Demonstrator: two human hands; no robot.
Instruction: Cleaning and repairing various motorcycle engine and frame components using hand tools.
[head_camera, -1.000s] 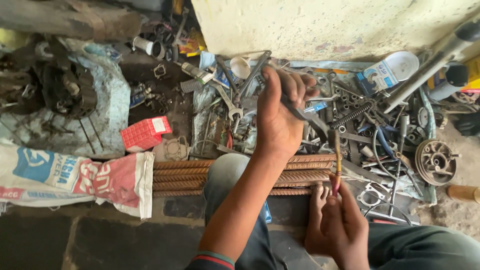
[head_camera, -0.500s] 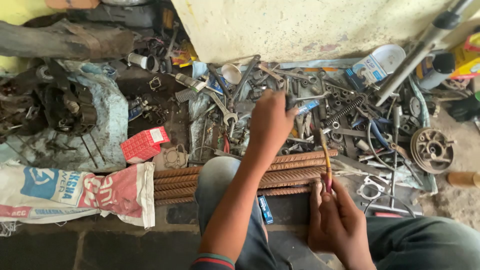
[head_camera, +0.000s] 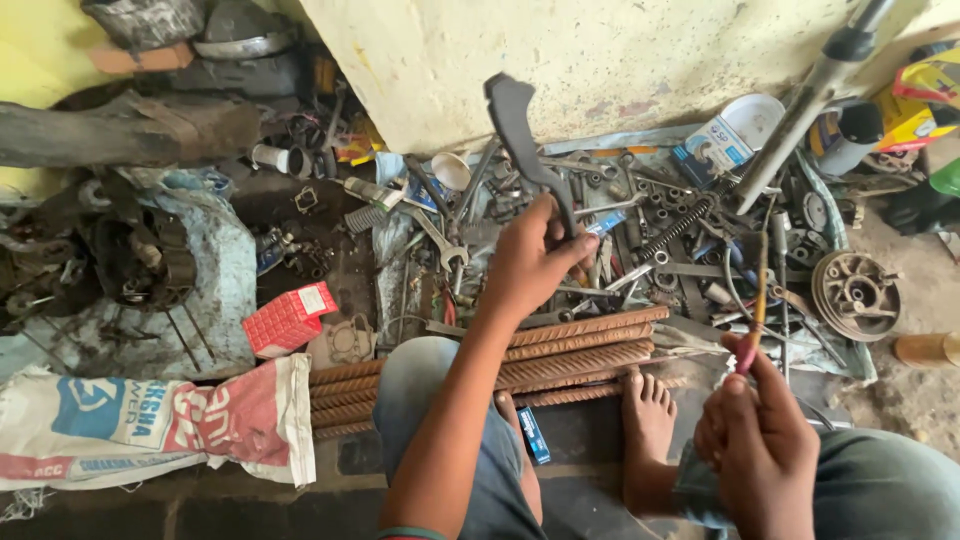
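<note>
My left hand (head_camera: 530, 262) has its grip closed around the lower end of a dark curved metal lever (head_camera: 522, 130), lifted clear of the scattered tools (head_camera: 640, 235) on the floor and standing nearly upright before the wall. So the picking-out looks done to me, with any fitting not yet begun. My right hand (head_camera: 755, 440), drawn near my knee, pinches a thin screwdriver (head_camera: 757, 300), tip up.

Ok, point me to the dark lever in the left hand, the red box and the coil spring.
dark lever (head_camera: 515, 120), head view, on its broad upper blade above the left hand (head_camera: 530, 265).
red box (head_camera: 290, 318), head view, on its top face.
coil spring (head_camera: 678, 226), head view, mid-length of the coils.
</note>
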